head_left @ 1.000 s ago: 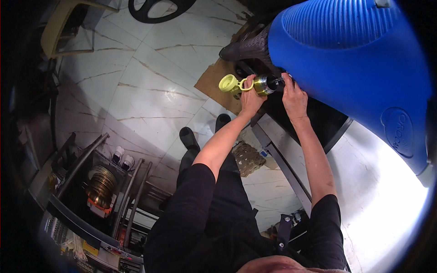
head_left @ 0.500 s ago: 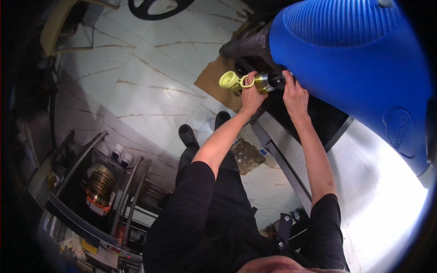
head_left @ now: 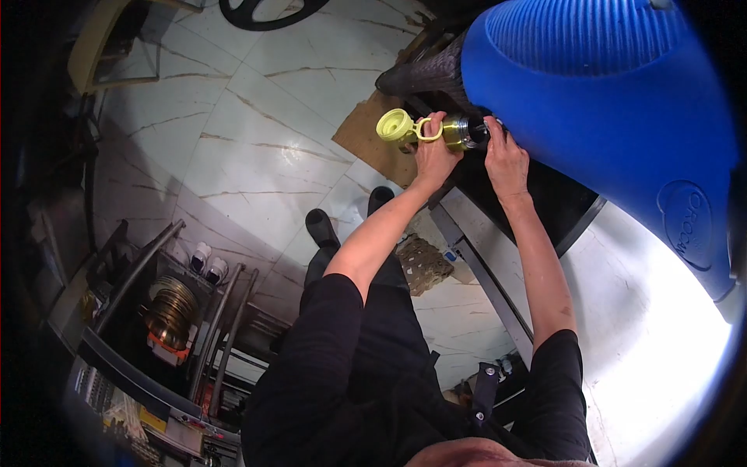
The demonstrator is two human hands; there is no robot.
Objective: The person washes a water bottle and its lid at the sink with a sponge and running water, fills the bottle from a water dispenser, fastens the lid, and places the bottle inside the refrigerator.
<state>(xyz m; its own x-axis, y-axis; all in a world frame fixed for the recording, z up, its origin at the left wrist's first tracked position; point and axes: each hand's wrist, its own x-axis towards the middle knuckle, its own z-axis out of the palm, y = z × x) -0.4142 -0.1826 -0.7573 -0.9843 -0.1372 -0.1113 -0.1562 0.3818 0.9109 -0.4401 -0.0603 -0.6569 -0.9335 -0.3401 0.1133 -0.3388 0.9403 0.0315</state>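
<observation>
My left hand (head_left: 438, 159) is wrapped round a yellow-green metal water bottle (head_left: 454, 132), which is tilted on its side with its open steel mouth facing right. The pale yellow lid (head_left: 395, 124) hangs off its left side by a looped strap. My right hand (head_left: 506, 159) is at the lower edge of a big blue water jug (head_left: 576, 117), its fingers closed round a small tap (head_left: 489, 127), mostly hidden by them. The bottle's mouth is right beside these fingertips. Whether water is flowing I cannot tell.
Beneath the jug is a black stand (head_left: 552, 206). Cardboard (head_left: 373, 140) lies on the marbled tile floor. To the lower left, a metal rack (head_left: 140, 389) holds stacked brass-coloured discs (head_left: 170, 311). A chair (head_left: 93, 47) stands at upper left, and a black ring-shaped base (head_left: 268, 15) at the top.
My left hand has shifted the bottle slightly to the right, bringing its mouth closer to my right fingertips. My right hand has barely moved.
</observation>
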